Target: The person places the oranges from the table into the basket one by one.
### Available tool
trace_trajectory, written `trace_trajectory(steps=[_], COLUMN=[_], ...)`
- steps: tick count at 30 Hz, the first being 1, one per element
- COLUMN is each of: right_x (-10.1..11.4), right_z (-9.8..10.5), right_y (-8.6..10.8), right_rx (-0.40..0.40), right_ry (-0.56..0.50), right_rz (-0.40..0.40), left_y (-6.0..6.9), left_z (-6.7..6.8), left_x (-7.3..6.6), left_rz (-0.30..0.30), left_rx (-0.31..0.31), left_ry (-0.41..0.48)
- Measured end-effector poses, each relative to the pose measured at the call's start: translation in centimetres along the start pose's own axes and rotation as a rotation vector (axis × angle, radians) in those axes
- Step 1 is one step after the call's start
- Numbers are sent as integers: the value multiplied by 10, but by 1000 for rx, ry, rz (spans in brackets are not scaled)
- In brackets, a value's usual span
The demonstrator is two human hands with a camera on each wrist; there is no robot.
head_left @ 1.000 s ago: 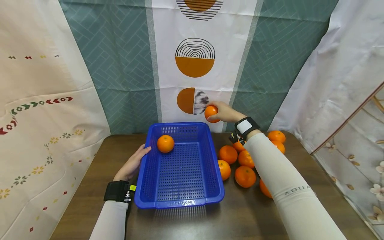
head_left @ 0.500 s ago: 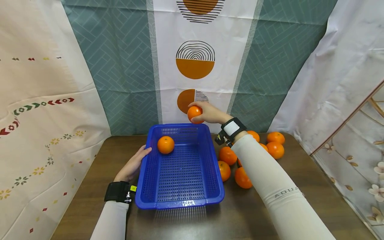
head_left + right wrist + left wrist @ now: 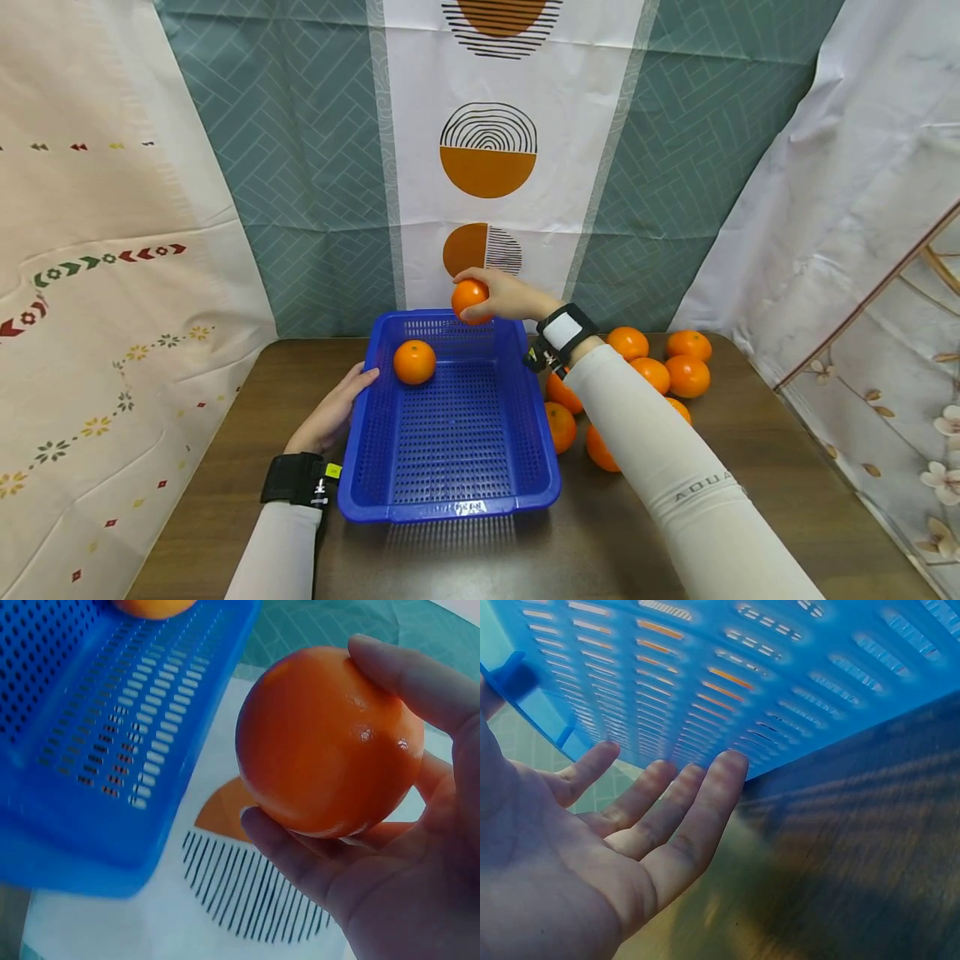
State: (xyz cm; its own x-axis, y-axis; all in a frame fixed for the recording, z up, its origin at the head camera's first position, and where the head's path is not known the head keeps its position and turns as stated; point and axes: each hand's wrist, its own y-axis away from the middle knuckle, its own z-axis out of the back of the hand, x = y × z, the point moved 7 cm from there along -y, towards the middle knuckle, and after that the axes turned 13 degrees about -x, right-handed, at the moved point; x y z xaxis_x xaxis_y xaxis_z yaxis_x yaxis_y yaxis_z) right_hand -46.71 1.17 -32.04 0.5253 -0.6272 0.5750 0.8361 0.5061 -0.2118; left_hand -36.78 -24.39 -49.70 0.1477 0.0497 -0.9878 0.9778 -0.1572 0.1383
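A blue plastic basket (image 3: 453, 433) with slotted walls stands on the table, one orange (image 3: 414, 362) lying in its far left corner. My left hand (image 3: 330, 408) holds the basket's left side, thumb at the rim; in the left wrist view its fingers (image 3: 705, 802) lie against the outer wall. Above the basket's far rim, my right hand (image 3: 510, 296) grips another orange (image 3: 467, 300). The right wrist view shows this orange (image 3: 322, 742) between thumb and fingers, apart from the basket wall.
Several loose oranges (image 3: 687, 377) lie on the brown table (image 3: 757, 450) right of the basket, some hidden by the right forearm. A patterned cloth (image 3: 330, 167) hangs behind the table's far edge. Pale fabric (image 3: 862, 167) borders the right side.
My right hand has carried the orange leftward, from right of the basket to above its far rim, dipping slightly lately. The left hand and basket have stayed put.
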Motion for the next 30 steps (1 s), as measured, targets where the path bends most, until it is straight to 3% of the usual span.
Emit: trace_trajectory(steps=[18, 24, 30], right_x=[5, -2, -17], right_z=[-52, -66, -79], right_y=[1, 2, 10], right_rx=[97, 102, 126], right_ry=[-53, -88, -78], right_rz=[31, 14, -62], left_y=[-1, 0, -2], left_z=[3, 4, 1], left_x=[2, 0, 1], left_rz=[-5, -3, -19], left_rx=[-5, -6, 2], left_ry=[8, 18, 18])
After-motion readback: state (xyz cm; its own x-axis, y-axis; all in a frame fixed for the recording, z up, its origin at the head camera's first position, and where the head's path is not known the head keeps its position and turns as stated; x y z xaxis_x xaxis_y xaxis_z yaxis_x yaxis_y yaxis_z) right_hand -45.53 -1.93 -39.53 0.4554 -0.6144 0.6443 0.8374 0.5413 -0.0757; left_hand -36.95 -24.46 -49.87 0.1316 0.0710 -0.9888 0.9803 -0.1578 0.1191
